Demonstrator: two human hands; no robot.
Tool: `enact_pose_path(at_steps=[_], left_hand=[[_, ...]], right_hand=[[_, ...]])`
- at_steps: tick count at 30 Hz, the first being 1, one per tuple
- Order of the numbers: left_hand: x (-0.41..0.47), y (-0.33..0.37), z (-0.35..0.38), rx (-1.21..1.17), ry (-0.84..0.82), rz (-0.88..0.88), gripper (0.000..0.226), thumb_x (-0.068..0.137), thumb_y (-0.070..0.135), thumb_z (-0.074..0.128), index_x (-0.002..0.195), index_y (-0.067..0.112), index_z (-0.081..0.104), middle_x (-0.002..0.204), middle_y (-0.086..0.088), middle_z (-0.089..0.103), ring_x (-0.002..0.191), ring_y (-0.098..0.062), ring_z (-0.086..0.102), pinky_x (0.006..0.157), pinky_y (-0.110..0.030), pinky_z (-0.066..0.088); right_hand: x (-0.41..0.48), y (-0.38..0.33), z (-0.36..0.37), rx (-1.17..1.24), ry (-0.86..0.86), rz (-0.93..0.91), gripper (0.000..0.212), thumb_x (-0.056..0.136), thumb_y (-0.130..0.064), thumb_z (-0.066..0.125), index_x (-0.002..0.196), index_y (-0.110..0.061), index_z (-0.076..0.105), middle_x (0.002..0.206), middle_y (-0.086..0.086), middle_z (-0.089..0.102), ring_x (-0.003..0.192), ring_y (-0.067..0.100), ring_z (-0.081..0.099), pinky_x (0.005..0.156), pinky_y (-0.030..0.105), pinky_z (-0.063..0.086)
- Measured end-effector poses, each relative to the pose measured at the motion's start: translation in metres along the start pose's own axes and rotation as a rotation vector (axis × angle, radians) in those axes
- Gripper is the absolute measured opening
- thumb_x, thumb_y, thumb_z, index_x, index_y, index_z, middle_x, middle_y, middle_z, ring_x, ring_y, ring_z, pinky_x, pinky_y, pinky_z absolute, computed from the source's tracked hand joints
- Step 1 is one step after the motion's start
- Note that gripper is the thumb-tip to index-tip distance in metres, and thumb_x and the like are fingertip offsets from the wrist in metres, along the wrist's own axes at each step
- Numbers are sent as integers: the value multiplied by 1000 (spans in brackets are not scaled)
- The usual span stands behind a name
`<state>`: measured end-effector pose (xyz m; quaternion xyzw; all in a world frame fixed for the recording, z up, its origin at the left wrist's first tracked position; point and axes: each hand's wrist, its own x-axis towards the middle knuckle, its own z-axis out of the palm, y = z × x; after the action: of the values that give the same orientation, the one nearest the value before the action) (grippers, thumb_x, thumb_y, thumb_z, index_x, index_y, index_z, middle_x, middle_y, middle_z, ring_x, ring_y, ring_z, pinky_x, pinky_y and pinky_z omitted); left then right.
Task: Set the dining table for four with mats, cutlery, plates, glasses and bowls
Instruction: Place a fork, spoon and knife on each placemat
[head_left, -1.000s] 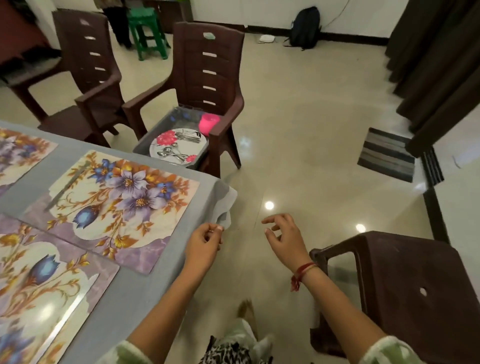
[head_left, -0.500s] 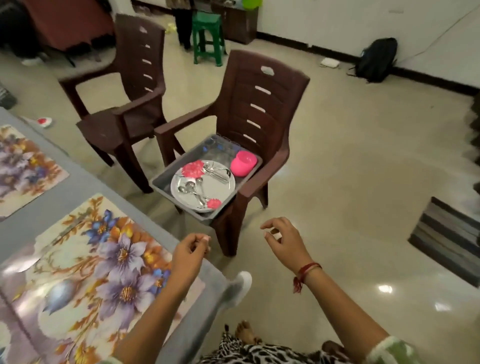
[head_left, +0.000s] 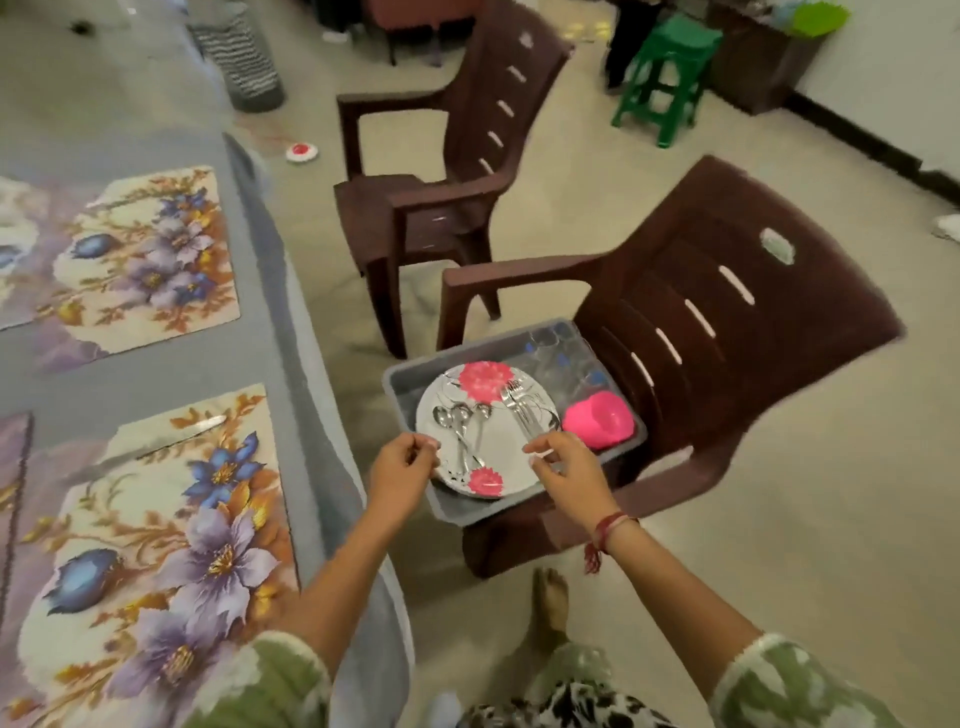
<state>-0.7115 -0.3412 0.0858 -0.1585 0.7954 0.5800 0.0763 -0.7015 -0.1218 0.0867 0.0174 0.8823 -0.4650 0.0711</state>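
Cutlery lies on the plate in the tray on the chair beside the tabletop's edge; fetching forks seems the step in hand, with the left grip loosely curled and empty and the right grip narrowed at their handles, contact unclear, needing a pinch and lift.

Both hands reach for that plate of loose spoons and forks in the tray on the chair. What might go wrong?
The spoons and forks lie loose on the plate; if the left hand and right hand lift it tilted, they would likely slide off. The tray seems to stick out past the chair seat's front, so pressing its near rim might tip it. What look like clear glasses behind the plate could get knocked.
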Motion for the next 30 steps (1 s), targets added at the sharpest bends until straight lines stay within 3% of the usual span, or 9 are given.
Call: enact_pose_path(at_steps=[6, 11, 16, 20, 23, 27, 30], left_hand=[[45, -6, 46, 60, 100, -172, 20, 94, 15, 53, 78, 24, 61, 74, 2, 65, 70, -14, 62, 68, -26, 51], [92, -42, 77, 97, 123, -325, 20, 93, 12, 55, 79, 24, 60, 76, -1, 64, 76, -21, 61, 73, -36, 51], [133, -85, 109, 162, 129, -400, 8, 92, 12, 56, 88, 14, 62, 81, 3, 62, 84, -20, 60, 72, -26, 44], [162, -116, 124, 229, 122, -424, 19, 92, 13, 54, 110, 11, 60, 109, -3, 61, 92, -15, 57, 76, -22, 43], [180, -133, 129, 254, 107, -443, 31, 95, 10, 46, 125, 11, 53, 124, -5, 52, 98, -11, 50, 76, -16, 38], [191, -137, 132, 94, 32, -496, 36, 102, 15, 35, 136, 11, 45, 132, -5, 51, 111, -8, 50, 89, -14, 35], [198, -137, 127, -87, 83, -540, 28, 103, 21, 33, 125, 19, 50, 109, 6, 55, 92, 9, 54, 68, -2, 39]], right_hand=[[90, 46, -7, -38, -160, 18, 18, 87, -1, 56, 91, -17, 63, 99, 4, 57, 82, -1, 53, 75, 1, 38], [133, 89, 22, -54, -317, 112, 19, 88, -6, 58, 87, -25, 60, 99, 3, 58, 85, 12, 57, 85, 23, 47], [169, 133, 64, -82, -387, 211, 14, 88, -5, 57, 95, -14, 65, 99, 3, 56, 80, 10, 54, 77, 17, 41], [191, 169, 102, -65, -340, 325, 16, 87, -6, 56, 101, -11, 63, 104, 8, 57, 92, 23, 60, 83, 28, 48], [202, 182, 130, -87, -313, 395, 27, 88, -13, 58, 115, -8, 57, 115, 11, 52, 103, 25, 55, 88, 29, 44], [203, 170, 166, -180, -314, 408, 61, 82, -39, 66, 131, -12, 42, 121, 9, 47, 113, 27, 47, 94, 41, 44], [203, 151, 193, -273, -249, 396, 72, 79, -42, 68, 135, -10, 35, 122, 9, 47, 112, 28, 48, 93, 38, 44]])
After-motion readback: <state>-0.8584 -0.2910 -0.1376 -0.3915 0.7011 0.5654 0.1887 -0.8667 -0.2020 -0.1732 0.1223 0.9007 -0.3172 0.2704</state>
